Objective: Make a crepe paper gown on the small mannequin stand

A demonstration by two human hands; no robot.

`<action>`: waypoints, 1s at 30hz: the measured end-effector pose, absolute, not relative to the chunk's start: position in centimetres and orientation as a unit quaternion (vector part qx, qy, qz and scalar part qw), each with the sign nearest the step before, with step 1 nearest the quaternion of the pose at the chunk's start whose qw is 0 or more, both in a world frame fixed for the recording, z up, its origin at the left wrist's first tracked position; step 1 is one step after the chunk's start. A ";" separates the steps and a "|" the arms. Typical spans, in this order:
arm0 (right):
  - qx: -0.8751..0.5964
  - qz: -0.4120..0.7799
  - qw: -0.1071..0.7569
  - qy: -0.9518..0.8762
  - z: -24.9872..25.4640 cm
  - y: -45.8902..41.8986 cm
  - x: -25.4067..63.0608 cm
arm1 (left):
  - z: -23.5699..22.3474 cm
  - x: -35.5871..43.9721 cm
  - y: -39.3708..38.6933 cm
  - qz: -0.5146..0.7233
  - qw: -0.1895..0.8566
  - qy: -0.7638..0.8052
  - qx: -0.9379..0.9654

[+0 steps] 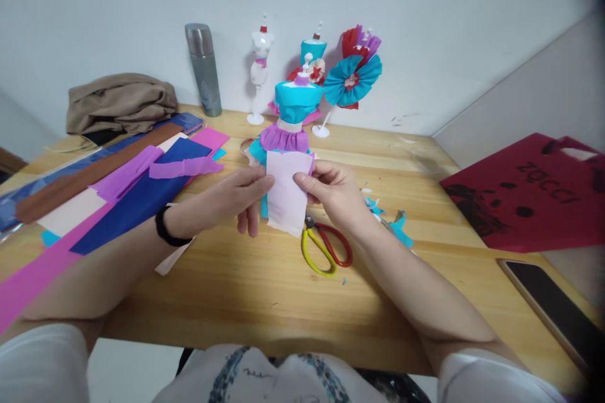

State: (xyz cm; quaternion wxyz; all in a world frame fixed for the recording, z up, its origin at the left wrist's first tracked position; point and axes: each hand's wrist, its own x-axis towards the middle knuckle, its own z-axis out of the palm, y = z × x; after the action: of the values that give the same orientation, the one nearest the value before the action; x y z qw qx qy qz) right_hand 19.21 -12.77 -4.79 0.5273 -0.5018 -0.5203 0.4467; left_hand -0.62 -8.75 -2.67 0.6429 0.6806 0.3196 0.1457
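Observation:
A pale pink piece of crepe paper (286,195) is stretched upright between my two hands. My left hand (246,192) pinches its left edge, and my right hand (331,189) pinches the upper right edge, thumb in front. Just behind the paper stands a small dress form (299,102) dressed in a turquoise top and a purple ruffle; its lower part is hidden by the paper. Below my right hand lie scissors (326,252) with one yellow and one red handle, their blades partly covered by the paper.
Layered crepe paper strips (142,201) cover the left side, near a brown cloth (120,101) and a flask (203,69). More dress forms (353,79) stand by the wall. Turquoise scraps (401,230), a red bag (529,195) and a phone (551,308) lie right.

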 end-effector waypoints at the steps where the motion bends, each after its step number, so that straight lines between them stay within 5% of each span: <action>1: -0.499 0.446 0.534 -0.516 -4.8 -12.7 19.3 | -2.6 -0.7 -8.7 0.134 0.620 0.327 0.701; 10: -0.442 0.489 0.590 -0.466 -4.5 -12.2 19.7 | -2.4 -0.4 -8.6 0.134 0.559 0.304 0.760; 19: -0.435 0.510 0.601 -0.436 -4.7 -12.0 19.9 | -2.5 -0.2 -9.8 0.379 0.504 0.298 0.717; 30: -0.436 0.464 0.628 -0.447 -4.1 -12.4 19.4 | -2.4 0.2 -10.2 0.357 0.472 0.322 0.739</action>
State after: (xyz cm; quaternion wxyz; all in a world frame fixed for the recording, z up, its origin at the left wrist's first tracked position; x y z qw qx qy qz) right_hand 19.37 -12.45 -4.08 0.6278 -0.4364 -0.4469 0.4645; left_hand 0.19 -10.19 -2.40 0.4716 0.7393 0.3222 0.3566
